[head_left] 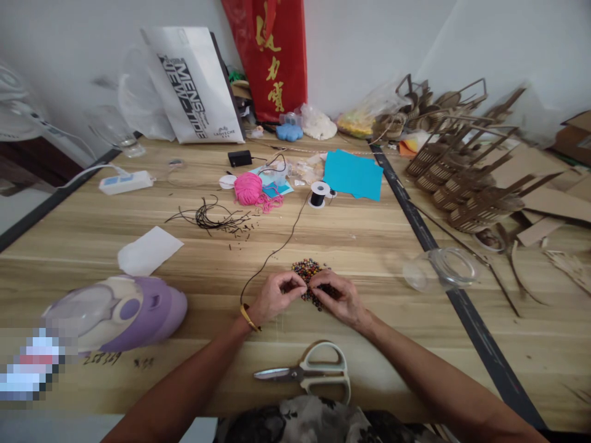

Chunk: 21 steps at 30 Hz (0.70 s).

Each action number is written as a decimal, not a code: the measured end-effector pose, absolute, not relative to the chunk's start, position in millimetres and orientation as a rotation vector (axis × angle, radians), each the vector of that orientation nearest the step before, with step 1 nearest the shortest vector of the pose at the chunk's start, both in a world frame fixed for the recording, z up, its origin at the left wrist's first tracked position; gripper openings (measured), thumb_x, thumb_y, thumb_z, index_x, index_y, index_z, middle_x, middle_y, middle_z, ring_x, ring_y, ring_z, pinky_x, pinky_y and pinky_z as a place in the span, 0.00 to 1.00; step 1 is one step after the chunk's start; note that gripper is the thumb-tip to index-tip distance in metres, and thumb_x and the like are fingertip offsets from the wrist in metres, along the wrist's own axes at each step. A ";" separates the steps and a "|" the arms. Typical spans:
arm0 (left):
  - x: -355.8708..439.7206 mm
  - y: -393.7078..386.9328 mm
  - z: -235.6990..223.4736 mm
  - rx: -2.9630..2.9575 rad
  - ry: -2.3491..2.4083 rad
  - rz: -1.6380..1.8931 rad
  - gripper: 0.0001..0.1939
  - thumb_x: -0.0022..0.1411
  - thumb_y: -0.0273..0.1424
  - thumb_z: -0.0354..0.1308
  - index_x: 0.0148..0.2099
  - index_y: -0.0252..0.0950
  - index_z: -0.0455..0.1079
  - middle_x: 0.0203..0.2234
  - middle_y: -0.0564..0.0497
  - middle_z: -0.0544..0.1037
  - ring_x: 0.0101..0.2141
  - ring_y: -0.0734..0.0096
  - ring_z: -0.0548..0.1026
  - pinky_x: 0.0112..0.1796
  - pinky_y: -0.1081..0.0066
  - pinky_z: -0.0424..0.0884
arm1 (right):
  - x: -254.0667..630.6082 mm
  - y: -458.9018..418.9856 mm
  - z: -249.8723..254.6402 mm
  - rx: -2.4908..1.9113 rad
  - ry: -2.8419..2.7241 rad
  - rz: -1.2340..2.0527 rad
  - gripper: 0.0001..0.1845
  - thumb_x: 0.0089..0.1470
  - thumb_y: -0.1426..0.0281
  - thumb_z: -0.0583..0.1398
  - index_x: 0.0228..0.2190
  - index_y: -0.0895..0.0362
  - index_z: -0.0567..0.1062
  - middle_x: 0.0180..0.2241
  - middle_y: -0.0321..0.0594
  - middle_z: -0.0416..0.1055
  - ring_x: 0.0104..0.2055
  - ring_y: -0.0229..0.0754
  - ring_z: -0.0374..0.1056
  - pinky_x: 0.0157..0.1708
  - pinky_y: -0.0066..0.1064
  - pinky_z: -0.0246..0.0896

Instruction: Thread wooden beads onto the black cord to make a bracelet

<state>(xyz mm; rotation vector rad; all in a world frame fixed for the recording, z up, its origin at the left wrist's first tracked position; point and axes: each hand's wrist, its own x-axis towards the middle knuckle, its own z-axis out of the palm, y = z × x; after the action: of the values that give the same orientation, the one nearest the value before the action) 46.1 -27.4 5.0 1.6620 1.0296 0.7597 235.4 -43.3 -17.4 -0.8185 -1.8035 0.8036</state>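
A pile of small multicoloured beads (306,269) lies on the wooden table, just beyond and between my hands. My left hand (276,296) is closed in a pinch at the pile's near left edge. A thin black cord (280,248) runs from a white-flanged spool (318,194) down to this hand, where my palm hides its end. My right hand (340,296) pinches at the near right side, fingertips almost touching the left ones. Whatever sits between its fingertips is too small to make out. Scissors (307,373) with pale handles lie close to my body.
Purple-and-white appliance (161,311) and white paper (150,251) stand left. Cut black cords (217,218), pink yarn (249,188) and blue sheets (353,175) lie farther back. To the right are a clear tape-like roll (455,266) and small brown baskets (480,200). Bags (194,86) line the wall.
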 end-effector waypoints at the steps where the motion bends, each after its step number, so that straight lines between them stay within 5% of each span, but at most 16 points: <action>1: 46.2 -27.5 5.2 1.658 1.028 0.759 0.06 0.55 0.29 0.58 0.29 0.32 0.72 0.23 0.51 0.76 0.26 0.73 0.70 0.30 0.75 0.64 | 235.4 -43.3 -17.0 -0.818 -1.806 0.807 0.04 0.57 0.72 0.59 0.35 0.58 0.75 0.32 0.44 0.74 0.36 0.40 0.71 0.39 0.34 0.67; 21: 46.3 -27.6 4.5 1.657 1.016 0.759 0.07 0.56 0.30 0.58 0.28 0.32 0.71 0.22 0.53 0.74 0.25 0.75 0.68 0.29 0.75 0.63 | 234.7 -42.5 -14.6 -0.807 -1.843 0.773 0.06 0.58 0.70 0.58 0.35 0.58 0.75 0.31 0.45 0.74 0.36 0.41 0.70 0.38 0.36 0.67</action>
<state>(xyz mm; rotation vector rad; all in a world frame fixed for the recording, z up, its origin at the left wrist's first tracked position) 46.3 -27.6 4.5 1.6573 1.0164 0.7587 234.7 -42.5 -14.6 -0.8071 -1.8429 0.7733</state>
